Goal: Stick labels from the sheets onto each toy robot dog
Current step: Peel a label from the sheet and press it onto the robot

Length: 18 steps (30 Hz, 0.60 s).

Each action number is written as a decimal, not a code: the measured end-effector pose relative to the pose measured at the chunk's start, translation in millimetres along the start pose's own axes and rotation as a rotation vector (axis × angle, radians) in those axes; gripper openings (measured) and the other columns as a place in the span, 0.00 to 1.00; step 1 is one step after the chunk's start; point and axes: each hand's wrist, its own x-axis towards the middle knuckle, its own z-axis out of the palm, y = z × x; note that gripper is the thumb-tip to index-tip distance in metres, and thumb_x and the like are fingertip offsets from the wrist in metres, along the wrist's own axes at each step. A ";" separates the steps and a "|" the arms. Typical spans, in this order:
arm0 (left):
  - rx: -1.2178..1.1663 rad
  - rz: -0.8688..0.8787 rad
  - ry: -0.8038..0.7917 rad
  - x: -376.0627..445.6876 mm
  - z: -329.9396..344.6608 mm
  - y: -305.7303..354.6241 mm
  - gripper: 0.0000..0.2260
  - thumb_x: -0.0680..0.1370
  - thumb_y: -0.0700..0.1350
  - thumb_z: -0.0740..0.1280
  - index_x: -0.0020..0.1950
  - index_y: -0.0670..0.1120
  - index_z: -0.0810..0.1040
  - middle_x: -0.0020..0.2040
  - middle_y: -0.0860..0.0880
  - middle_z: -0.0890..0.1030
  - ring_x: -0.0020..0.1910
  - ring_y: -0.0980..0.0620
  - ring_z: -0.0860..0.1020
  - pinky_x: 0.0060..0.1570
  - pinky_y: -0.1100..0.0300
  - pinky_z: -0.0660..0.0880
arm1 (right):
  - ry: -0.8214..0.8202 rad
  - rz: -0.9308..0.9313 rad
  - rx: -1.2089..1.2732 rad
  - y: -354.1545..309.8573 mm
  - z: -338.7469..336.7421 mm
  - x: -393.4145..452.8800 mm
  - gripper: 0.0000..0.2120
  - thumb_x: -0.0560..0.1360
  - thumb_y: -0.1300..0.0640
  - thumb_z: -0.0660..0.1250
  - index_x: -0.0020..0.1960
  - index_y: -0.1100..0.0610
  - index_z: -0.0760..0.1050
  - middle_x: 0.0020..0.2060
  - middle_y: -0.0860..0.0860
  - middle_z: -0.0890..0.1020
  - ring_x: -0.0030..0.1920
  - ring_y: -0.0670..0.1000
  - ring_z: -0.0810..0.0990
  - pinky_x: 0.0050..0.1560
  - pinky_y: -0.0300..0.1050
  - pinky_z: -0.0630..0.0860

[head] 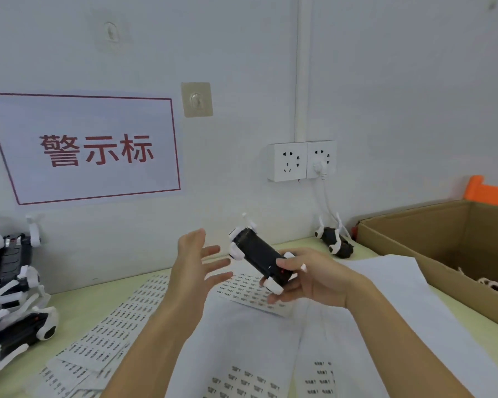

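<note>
- The right hand point(305, 278) is raised above the table, palm turned leftward, its fingers and thumb curled round the near end of a toy robot dog point(258, 255).
- The dog is black with white legs. It tilts up and away to the left from the grip, so its far end with two white legs sticks out past the fingers.
- The left hand point(197, 264) is held up just left of the dog, fingers straight and spread, pointing right toward it, gripping nothing. A small gap shows between its fingertips and the dog.
- Below both hands, label sheets point(121, 320) lie spread over the pale green table point(69, 307), printed with rows of small dark labels; the print is too blurred to read.
- A pile of black and white toy dogs point(15, 300) sits at the left edge of the table.
- One more dog point(335, 239) lies far right by the wall, near a cardboard box point(431, 234) that seems to hold another.
- On the wall are a red-bordered sign point(92, 147) and a double socket point(302, 160).
</note>
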 end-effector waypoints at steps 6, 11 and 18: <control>0.378 0.007 0.030 -6.4 -0.6 -62.8 0.04 0.84 0.47 0.60 0.53 0.54 0.73 0.53 0.45 0.80 0.47 0.48 0.81 0.41 0.57 0.75 | 0.404 0.026 0.257 15.9 -58.3 -14.9 0.17 0.82 0.58 0.58 0.67 0.64 0.74 0.53 0.64 0.79 0.38 0.60 0.84 0.30 0.41 0.77; 0.459 0.035 0.032 -8.6 -4.2 -73.9 0.05 0.83 0.45 0.62 0.53 0.54 0.75 0.49 0.47 0.81 0.42 0.49 0.81 0.37 0.61 0.71 | 0.718 -0.559 0.825 -3.7 -85.6 -28.6 0.37 0.68 0.53 0.72 0.75 0.58 0.65 0.68 0.57 0.73 0.59 0.65 0.81 0.58 0.54 0.80; 0.638 0.052 -0.014 -8.0 -6.0 -76.9 0.09 0.82 0.40 0.62 0.48 0.51 0.79 0.46 0.49 0.83 0.44 0.48 0.80 0.41 0.59 0.76 | 0.759 -0.238 0.216 -4.0 -72.4 -19.4 0.10 0.80 0.58 0.63 0.57 0.60 0.79 0.48 0.57 0.87 0.43 0.56 0.87 0.46 0.46 0.80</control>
